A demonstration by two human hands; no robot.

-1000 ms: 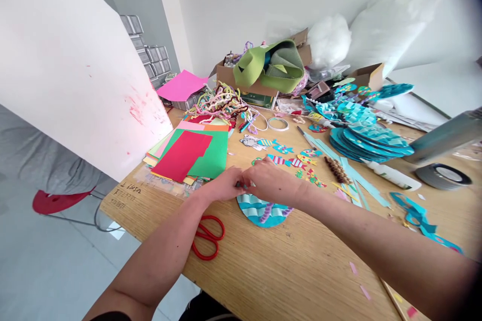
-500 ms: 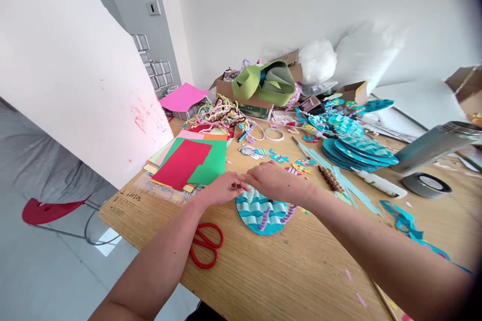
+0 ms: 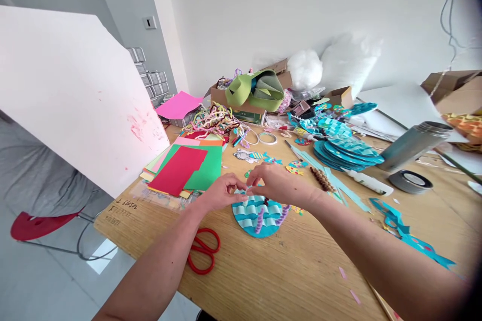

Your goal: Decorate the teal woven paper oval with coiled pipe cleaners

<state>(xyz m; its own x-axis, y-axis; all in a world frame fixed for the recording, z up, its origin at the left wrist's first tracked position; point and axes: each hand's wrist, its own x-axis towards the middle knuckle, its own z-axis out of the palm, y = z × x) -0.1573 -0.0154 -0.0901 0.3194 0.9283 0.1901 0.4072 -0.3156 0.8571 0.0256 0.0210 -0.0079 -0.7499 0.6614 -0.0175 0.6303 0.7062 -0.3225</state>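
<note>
A round blue paper disc [image 3: 259, 233] lies on the table, crossed by rows of wavy pale-blue paper strips [image 3: 250, 223]. Two fuzzy purple pipe-cleaner pieces [image 3: 259, 220] stand out on its lower part. Over the disc's far left part, my left hand [image 3: 225, 191] has its thumb and fingers bent into a pinch. My right hand [image 3: 276, 183] arches in from the other side, fingertips bent down close to the left ones. Whatever small thing lies between the fingertips is too small to make out. Red-handled scissors [image 3: 204, 251] rest beside my left forearm, blades hidden.
Coloured paper sheets [image 3: 178, 170] are stacked at the left. Paper fish cutouts [image 3: 258, 156] lie beyond the disc. Behind to the right are stacked blue discs [image 3: 339, 155], a glue bottle [image 3: 371, 182], a tape roll [image 3: 410, 181] and a steel flask [image 3: 414, 145].
My fingers have parted slightly, and the right fingers now curl down more visibly over the disc. The camera view has shifted a little, moving the scene left and down.
</note>
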